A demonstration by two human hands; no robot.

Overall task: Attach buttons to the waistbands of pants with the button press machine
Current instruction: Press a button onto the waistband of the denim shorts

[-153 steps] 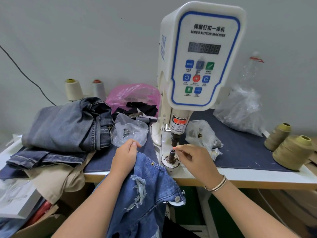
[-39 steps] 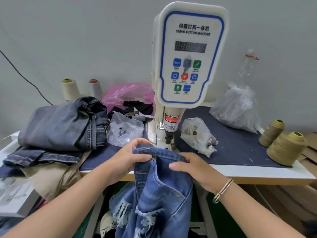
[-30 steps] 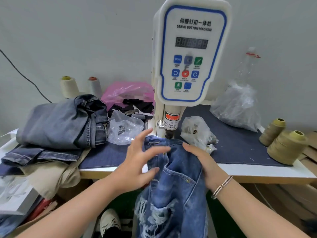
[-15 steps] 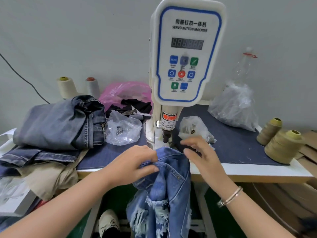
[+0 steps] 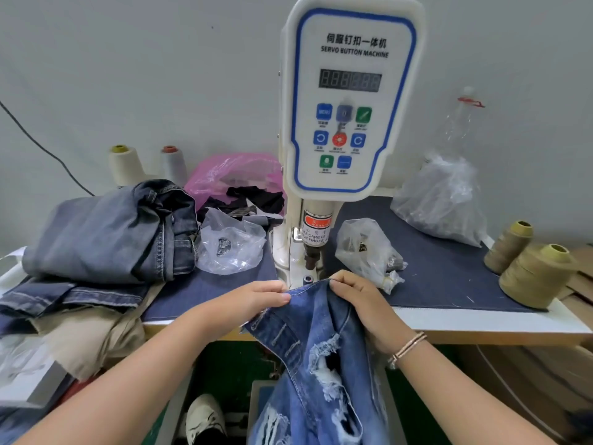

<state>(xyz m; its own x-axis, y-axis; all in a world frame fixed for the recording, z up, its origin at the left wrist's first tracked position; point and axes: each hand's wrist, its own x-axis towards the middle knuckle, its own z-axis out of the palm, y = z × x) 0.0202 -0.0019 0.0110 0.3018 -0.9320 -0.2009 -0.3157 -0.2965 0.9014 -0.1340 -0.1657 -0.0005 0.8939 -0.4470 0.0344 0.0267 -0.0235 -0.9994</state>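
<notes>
Denim waistband (image 5: 309,289) stretched left-right between both hands, legs hanging down.

Garment workshop: servo button machine (image 5: 349,101) on worktable (image 5: 481,322), thread cones (image 5: 536,277) at right edge, folded jeans pile (image 5: 106,232), plastic bags of hardware (image 5: 369,248)

Both forearms are stretched forward from the lower corners and drawn together toward the middle. The left hand (image 5: 253,300) is held palm down, its fingers curled and its thumb pinched against cloth at the fingertips. The right hand (image 5: 362,303) is set just beside it, fingers bent and closed on the same cloth edge. A thin bracelet (image 5: 409,345) is worn on the right wrist.
</notes>
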